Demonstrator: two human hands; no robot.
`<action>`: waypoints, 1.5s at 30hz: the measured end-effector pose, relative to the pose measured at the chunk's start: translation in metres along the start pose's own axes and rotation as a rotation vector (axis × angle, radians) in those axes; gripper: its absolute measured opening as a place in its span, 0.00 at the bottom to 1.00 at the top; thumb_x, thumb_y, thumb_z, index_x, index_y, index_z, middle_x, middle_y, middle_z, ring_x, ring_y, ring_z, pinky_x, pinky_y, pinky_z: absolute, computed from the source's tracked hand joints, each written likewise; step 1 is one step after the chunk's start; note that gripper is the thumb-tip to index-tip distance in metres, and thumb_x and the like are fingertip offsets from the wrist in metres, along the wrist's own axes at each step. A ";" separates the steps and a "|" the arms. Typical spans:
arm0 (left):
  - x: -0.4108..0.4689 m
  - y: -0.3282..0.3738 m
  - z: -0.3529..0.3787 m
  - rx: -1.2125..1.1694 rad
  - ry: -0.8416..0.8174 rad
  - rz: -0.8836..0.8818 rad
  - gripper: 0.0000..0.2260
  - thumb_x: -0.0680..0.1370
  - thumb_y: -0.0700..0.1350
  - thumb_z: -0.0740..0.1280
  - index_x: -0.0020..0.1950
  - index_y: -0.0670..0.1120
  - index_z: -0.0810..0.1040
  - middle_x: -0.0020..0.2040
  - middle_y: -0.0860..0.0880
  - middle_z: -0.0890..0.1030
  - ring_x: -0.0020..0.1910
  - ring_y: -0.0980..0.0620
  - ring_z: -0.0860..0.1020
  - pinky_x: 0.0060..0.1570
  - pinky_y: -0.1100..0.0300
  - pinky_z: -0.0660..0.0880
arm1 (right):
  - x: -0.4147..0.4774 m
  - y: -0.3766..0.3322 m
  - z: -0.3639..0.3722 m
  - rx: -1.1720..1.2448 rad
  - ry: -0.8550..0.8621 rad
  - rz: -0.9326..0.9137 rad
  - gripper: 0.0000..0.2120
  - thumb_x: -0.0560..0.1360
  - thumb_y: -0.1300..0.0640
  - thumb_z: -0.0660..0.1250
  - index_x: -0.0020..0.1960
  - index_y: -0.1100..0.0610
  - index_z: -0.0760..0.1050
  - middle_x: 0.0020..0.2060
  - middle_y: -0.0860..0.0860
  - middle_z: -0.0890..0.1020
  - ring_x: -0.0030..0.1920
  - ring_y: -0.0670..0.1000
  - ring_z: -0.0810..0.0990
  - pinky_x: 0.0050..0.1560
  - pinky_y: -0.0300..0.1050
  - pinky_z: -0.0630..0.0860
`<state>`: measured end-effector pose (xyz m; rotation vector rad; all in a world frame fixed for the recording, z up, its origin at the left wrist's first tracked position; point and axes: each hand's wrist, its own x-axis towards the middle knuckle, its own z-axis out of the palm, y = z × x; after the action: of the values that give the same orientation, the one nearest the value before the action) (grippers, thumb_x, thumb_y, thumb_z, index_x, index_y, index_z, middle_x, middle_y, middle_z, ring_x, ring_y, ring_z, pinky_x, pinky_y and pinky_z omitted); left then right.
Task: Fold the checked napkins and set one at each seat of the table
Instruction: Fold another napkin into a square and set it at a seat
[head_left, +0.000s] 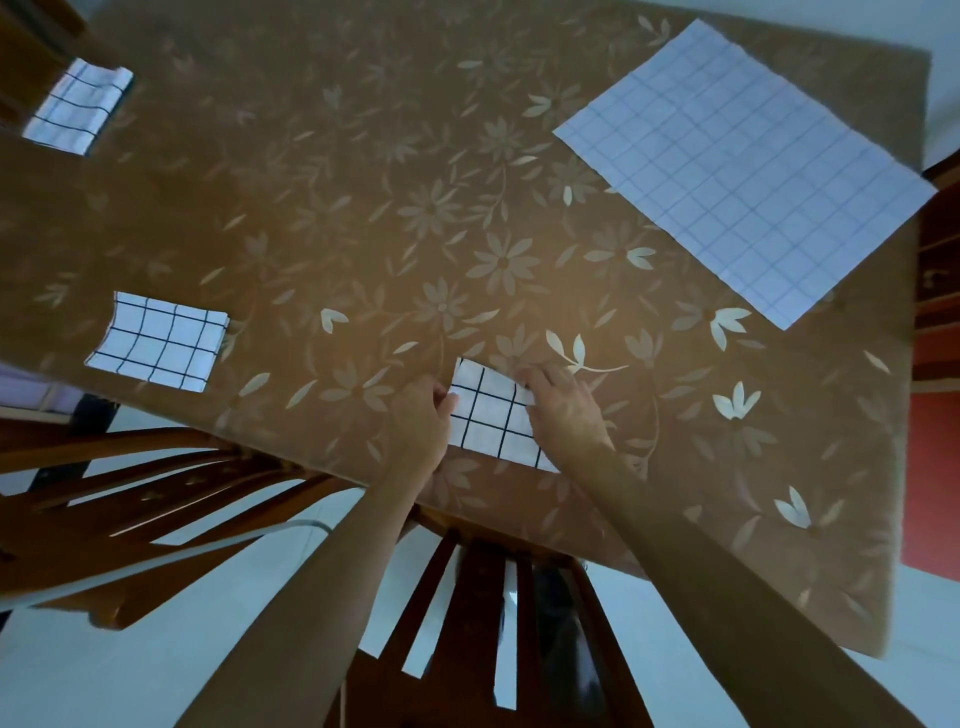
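A folded white napkin with black checks (491, 415) lies near the table's front edge, above a chair. My left hand (423, 421) touches its left edge with curled fingers. My right hand (563, 410) lies flat over its right side and hides that part. A second folded napkin (158, 340) rests at the left front. A third folded napkin (78, 106) sits at the far left. One unfolded checked napkin (743, 166) is spread flat at the far right corner.
The table (415, 182) wears a brown cloth with a pale flower print. A wooden slatted chair (483, 613) stands just below my hands, and another chair (130, 499) is at the left front. A red cabinet (937, 415) stands beyond the right edge.
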<state>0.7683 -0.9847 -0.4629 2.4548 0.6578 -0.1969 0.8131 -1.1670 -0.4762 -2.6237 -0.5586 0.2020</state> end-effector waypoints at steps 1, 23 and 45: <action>0.001 -0.002 0.000 -0.015 -0.002 0.009 0.06 0.80 0.48 0.67 0.49 0.45 0.78 0.41 0.51 0.79 0.43 0.53 0.77 0.41 0.63 0.68 | -0.002 0.000 0.001 0.026 0.000 0.030 0.25 0.63 0.75 0.69 0.57 0.59 0.77 0.50 0.55 0.80 0.47 0.60 0.79 0.45 0.52 0.76; -0.026 0.012 0.017 -0.231 -0.286 0.038 0.12 0.77 0.55 0.69 0.52 0.48 0.78 0.43 0.53 0.80 0.42 0.56 0.78 0.42 0.62 0.73 | -0.075 -0.042 -0.005 1.438 -0.029 1.137 0.13 0.76 0.62 0.69 0.60 0.63 0.76 0.48 0.58 0.86 0.47 0.56 0.86 0.50 0.50 0.83; -0.018 -0.002 0.010 0.273 -0.067 0.567 0.13 0.80 0.51 0.64 0.60 0.46 0.76 0.60 0.45 0.73 0.58 0.46 0.73 0.51 0.52 0.76 | -0.092 -0.009 -0.016 -0.149 -0.265 0.316 0.23 0.82 0.51 0.58 0.75 0.50 0.61 0.79 0.53 0.53 0.77 0.57 0.53 0.74 0.54 0.57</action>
<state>0.7517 -0.9966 -0.4675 2.7676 -0.1182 -0.1473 0.7299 -1.2048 -0.4539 -2.8405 -0.2452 0.6365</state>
